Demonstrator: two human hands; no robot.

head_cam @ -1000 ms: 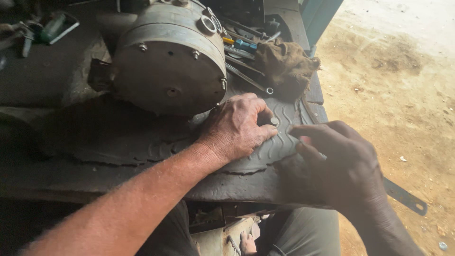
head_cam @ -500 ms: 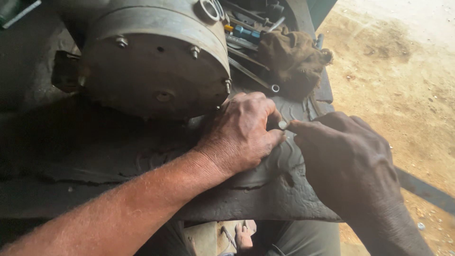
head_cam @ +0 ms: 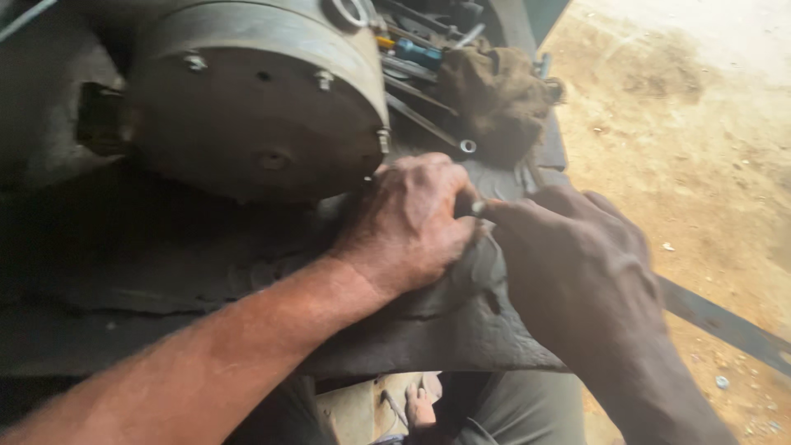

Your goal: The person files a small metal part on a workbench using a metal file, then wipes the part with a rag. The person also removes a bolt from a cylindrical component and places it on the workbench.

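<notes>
My left hand [head_cam: 416, 221] rests knuckles-up on a dark rubber mat [head_cam: 206, 272], fingers curled around a small metal part [head_cam: 477, 208] at its fingertips. My right hand [head_cam: 577, 264] meets it from the right, thumb and forefinger pinched on the same small part. Just behind the hands sits a large round grey metal housing [head_cam: 255, 99] with bolts along its rim. What lies under the fingers is hidden.
Behind the housing lie a dirty brown rag [head_cam: 494, 95], a ring spanner [head_cam: 428, 124] and a blue-handled tool [head_cam: 416, 53]. Sandy ground [head_cam: 700, 148] spreads to the right. A flat metal bar [head_cam: 725, 325] sticks out at lower right. A foot [head_cam: 416, 408] shows below the bench.
The view has moved closer and slightly left. My right hand slid left until its fingertips met my left hand's fingers at the small part.
</notes>
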